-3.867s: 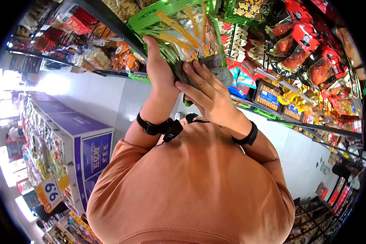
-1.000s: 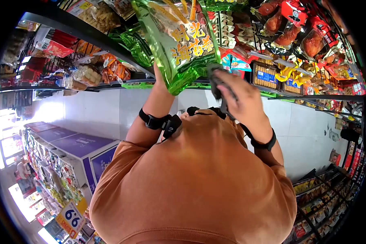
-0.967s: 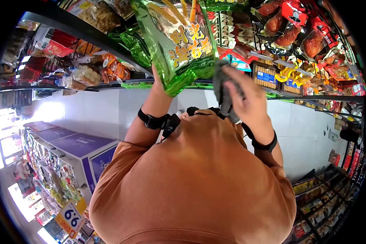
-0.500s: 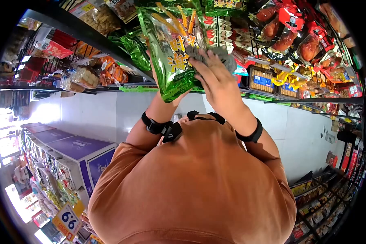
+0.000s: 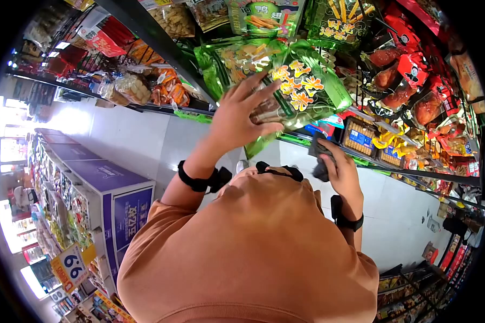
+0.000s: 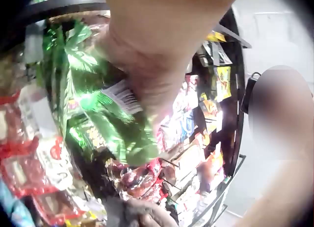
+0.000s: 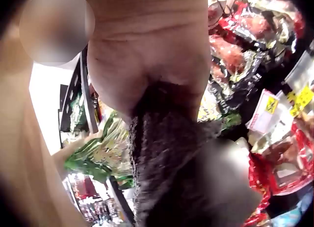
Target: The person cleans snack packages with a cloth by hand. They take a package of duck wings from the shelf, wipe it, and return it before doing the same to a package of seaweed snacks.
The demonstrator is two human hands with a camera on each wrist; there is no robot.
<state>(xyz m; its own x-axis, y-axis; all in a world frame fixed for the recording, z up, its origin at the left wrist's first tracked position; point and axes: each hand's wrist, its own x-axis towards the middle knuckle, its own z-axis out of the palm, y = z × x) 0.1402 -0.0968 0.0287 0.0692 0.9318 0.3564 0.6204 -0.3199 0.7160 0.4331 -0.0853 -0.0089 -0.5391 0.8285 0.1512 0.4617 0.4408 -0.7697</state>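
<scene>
My left hand (image 5: 237, 118) holds a green snack bag (image 5: 302, 86), its fingers spread and its thumb low on the front. The bag lies tilted, with yellow-orange characters and a see-through part showing sticks. In the left wrist view the shiny green bag (image 6: 115, 124) shows a white barcode label beside the hand. My right hand (image 5: 344, 175), lower and apart from the bag, grips a dark grey cloth (image 5: 320, 161). That cloth (image 7: 167, 163) hangs from the fingers in the right wrist view and hides much of what lies behind it.
Similar green bags (image 5: 339, 24) stand on the shelf behind. Red-and-black packs (image 5: 409, 70) and a clear box of biscuits (image 5: 359, 135) fill the right side. A black shelf bar (image 5: 151, 43) slants at left. Behind on the floor stands a purple-sided display (image 5: 108, 172).
The right hand with the cloth has drawn away from the bag's front, down and right. The left hand has come round to the front, and the bag has turned and shifted right.
</scene>
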